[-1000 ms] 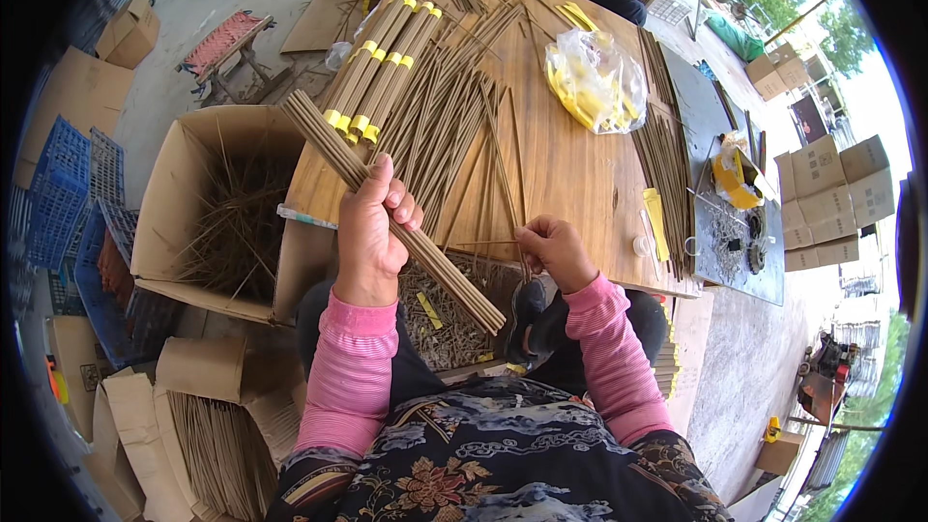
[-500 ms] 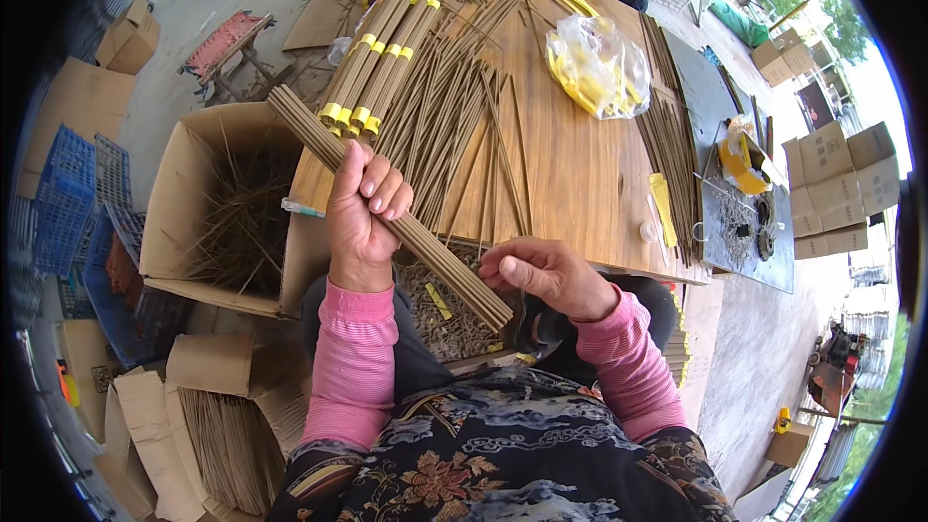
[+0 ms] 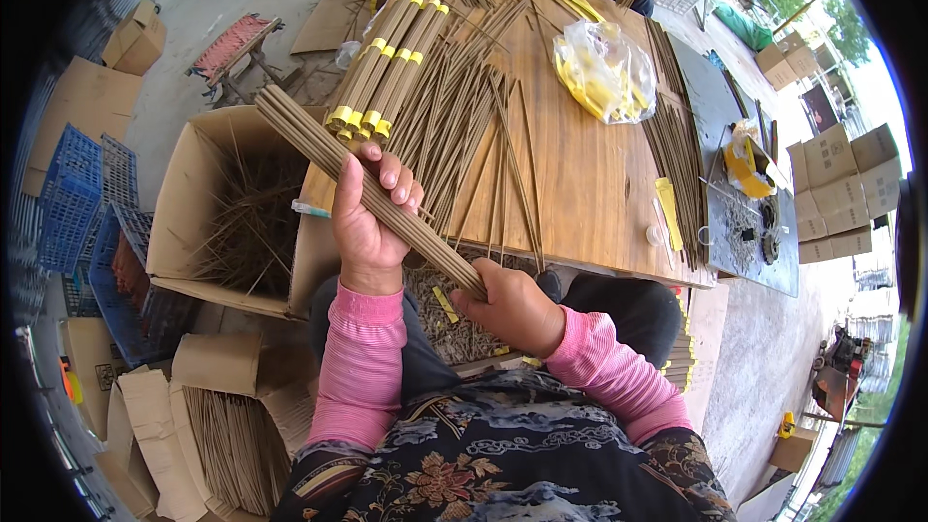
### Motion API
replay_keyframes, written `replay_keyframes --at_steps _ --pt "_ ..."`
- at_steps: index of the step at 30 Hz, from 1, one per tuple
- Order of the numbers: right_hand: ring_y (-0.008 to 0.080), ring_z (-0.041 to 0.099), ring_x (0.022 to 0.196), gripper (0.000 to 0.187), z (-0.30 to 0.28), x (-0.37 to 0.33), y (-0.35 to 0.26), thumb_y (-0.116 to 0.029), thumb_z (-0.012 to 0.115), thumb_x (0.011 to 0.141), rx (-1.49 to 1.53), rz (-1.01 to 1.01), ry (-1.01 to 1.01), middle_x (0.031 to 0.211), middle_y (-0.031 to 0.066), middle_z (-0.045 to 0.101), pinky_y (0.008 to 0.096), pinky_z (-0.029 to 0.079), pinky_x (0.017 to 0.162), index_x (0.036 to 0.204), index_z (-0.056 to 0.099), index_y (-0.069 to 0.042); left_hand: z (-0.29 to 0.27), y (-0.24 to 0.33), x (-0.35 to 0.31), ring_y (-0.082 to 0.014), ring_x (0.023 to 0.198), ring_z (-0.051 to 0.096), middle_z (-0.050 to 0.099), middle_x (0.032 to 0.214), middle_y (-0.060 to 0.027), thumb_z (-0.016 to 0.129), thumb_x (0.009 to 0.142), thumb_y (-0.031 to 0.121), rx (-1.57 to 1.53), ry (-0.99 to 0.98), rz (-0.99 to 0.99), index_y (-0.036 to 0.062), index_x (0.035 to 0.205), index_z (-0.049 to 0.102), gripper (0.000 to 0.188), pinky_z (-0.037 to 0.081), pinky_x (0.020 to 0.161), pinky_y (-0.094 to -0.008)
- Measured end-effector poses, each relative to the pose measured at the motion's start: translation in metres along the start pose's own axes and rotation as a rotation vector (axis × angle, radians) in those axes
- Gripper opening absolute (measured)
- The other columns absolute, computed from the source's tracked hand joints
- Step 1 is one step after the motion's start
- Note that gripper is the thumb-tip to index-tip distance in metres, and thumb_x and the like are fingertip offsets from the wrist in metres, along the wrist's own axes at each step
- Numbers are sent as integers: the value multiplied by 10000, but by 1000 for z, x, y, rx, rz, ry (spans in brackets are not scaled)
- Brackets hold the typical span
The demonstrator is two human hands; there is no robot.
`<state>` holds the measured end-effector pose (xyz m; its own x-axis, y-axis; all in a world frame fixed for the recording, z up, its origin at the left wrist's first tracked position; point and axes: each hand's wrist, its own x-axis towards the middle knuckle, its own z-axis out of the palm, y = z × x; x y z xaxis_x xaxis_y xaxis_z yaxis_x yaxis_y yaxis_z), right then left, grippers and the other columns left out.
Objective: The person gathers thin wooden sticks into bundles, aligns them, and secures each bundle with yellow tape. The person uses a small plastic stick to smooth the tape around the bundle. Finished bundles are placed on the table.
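**Bundle of sticks squared up by hand**

A bundle of thin brown sticks (image 3: pixel 372 195) lies slantwise across the left hand (image 3: pixel 365 222), fingers wrapped around it; the right hand (image 3: pixel 510 304) cups its near end. Even, light pressure should level the tips. Beyond the fingers, a wooden table (image 3: pixel 580 184) carries loose sticks (image 3: pixel 474 126); an open carton (image 3: pixel 208 208) stands left.

Counted in the picture: one stick bundle (image 3: pixel 372 191) held by two hands, left hand (image 3: pixel 370 217) and right hand (image 3: pixel 510 304). Four banded bundles (image 3: pixel 387 72) at the upper middle. One clear bag (image 3: pixel 604 68) at the upper right. Three blue crates (image 3: pixel 82 213) at the left.
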<state>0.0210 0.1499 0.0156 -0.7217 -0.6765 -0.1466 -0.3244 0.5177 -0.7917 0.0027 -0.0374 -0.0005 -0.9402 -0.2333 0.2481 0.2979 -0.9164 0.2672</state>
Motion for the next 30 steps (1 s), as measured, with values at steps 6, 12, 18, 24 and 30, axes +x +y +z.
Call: replay_keyframes --at_steps 6,12,18,24,30 --pt "135 464 451 253 -8 1 -6 -227 605 814 308 159 -232 568 43 499 299 406 443 841 491 -3 3 -3 1 -170 700 461 479 794 -69 483 858 448 -72 85 23 43 977 487 422 413 622 -288" --pt "47 380 399 160 -20 0 -15 -175 574 842 792 356 -534 529 -30 407 189 305 352 826 474 -51 2 0 0 -190 728 455 474 838 -87 399 874 500 -130 61 9 25 977 501 496 418 655 -306" --pt "47 345 367 139 -22 -4 -12 -131 562 848 1260 446 -668 511 -29 394 189 271 324 790 462 -54 -7 -3 -3 -201 790 509 531 865 -88 398 918 311 -39 149 -8 26 948 529 315 440 714 -307" --pt "51 333 363 172 -28 -15 -15 -122 562 844 1397 409 -696 495 -26 380 184 255 318 754 429 -60 -5 9 -8 -179 648 535 570 745 -43 442 909 249 53 357 116 33 945 537 239 474 616 -293" --pt "51 337 361 205 -33 -23 -15 -130 580 831 1432 344 -728 495 -31 381 187 260 322 735 411 -64 -29 128 -11 -210 889 535 550 972 -155 581 833 222 814 815 659 -15 1096 444 380 439 797 -322"
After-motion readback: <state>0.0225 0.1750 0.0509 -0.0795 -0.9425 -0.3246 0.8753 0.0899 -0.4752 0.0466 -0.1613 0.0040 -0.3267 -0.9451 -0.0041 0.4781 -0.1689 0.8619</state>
